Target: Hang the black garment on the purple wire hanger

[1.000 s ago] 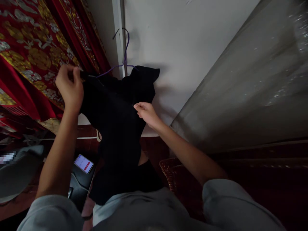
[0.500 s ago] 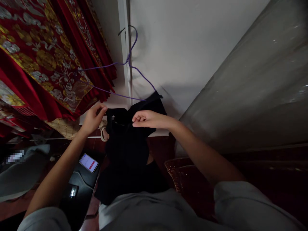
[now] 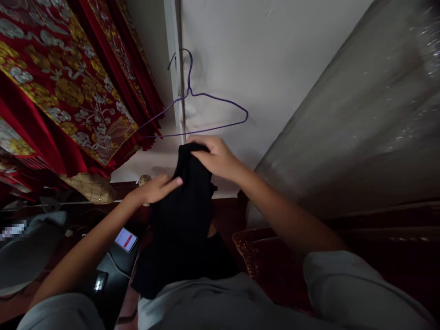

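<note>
My right hand is closed on the upper edge of a black garment, with the thumb in front. Lower and to the left, my left hand has its thumb laid along the garment's side, and its other fingers are partly hidden by the cloth. The garment hangs down in dark folds; its exact kind cannot be made out. Just above my hands a purple wire hanger hangs bare, its hook over a white upright rail.
Red cloths with gold and silver embroidery hang at the left. A lit phone lies on a black surface. A grey plastic-like sheet leans at the right, above dark red carved furniture. A pale clog shows behind my left hand.
The black garment has come off the right end of the hanger, which swings free. My right hand has risen and grips the cloth; my left hand has moved right and down onto it.
</note>
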Tool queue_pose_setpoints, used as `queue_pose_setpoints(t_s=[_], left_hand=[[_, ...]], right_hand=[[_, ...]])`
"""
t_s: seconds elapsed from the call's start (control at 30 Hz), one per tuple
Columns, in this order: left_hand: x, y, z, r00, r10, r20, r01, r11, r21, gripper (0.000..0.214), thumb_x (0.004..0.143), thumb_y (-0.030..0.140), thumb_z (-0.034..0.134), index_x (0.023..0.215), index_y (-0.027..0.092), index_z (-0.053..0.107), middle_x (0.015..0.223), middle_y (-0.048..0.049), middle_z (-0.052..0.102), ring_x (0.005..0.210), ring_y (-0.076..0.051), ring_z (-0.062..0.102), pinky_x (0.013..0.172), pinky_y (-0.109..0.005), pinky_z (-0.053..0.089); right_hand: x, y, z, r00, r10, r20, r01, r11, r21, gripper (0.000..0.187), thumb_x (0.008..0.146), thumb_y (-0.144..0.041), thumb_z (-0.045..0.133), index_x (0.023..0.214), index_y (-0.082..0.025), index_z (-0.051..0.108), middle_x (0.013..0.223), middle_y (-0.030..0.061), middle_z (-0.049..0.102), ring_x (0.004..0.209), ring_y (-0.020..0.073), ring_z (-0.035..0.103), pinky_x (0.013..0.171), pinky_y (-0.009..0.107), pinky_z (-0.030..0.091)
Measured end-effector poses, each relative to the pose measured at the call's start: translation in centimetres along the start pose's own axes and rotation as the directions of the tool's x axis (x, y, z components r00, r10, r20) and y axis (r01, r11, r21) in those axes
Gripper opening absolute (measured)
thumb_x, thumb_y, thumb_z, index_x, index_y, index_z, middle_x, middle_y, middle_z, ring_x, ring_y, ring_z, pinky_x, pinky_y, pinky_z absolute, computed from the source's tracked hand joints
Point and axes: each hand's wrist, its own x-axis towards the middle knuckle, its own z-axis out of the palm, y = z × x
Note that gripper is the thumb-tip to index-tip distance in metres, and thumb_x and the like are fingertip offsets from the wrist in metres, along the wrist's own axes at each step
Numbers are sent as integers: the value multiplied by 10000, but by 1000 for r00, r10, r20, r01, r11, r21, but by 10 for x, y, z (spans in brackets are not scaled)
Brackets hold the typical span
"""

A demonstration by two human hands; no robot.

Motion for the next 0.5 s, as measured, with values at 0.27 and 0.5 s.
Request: queue_pose_setpoints(t_s=[0.27, 0.5], left_hand=[[-32, -9, -57, 964, -262, 54, 181, 789, 587, 522, 1048, 568, 396, 923, 187, 731, 784, -82, 716, 784, -234, 662, 779, -336, 469], [-49, 25, -62, 981, -193, 6, 182, 938, 296, 362, 998, 512, 546, 931, 182, 679, 797, -16, 700, 687, -154, 621, 654, -267, 445]], right_hand=[[23, 92, -7, 892, -34, -450, -108, 953, -285, 53, 869, -217, 613, 903, -222, 654, 849, 43, 691, 816, 230, 643, 870, 417, 544], [45, 127, 5, 821, 155, -549, -188, 982, -3, 155, 956, -367, 539, 925, -232, 609, 873, 47, 659, 896, 239, 651, 847, 414, 556]])
